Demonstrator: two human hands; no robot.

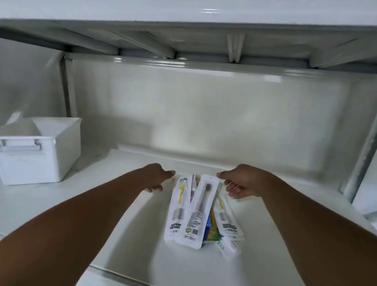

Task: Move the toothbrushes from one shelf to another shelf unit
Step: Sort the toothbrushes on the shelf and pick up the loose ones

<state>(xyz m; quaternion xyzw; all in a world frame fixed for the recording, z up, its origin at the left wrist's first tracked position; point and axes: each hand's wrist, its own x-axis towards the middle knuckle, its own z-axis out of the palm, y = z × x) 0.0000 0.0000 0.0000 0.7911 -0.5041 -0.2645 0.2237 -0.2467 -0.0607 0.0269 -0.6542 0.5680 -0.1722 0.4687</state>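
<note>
White-packaged toothbrushes lie in a loose overlapping pile on the white shelf, near its middle. The left hand sits just beside the pile's far left corner, fingers loosely curled and holding nothing. The right hand pinches the top edge of the uppermost packet. A white storage bin stands well apart at the shelf's left.
</note>
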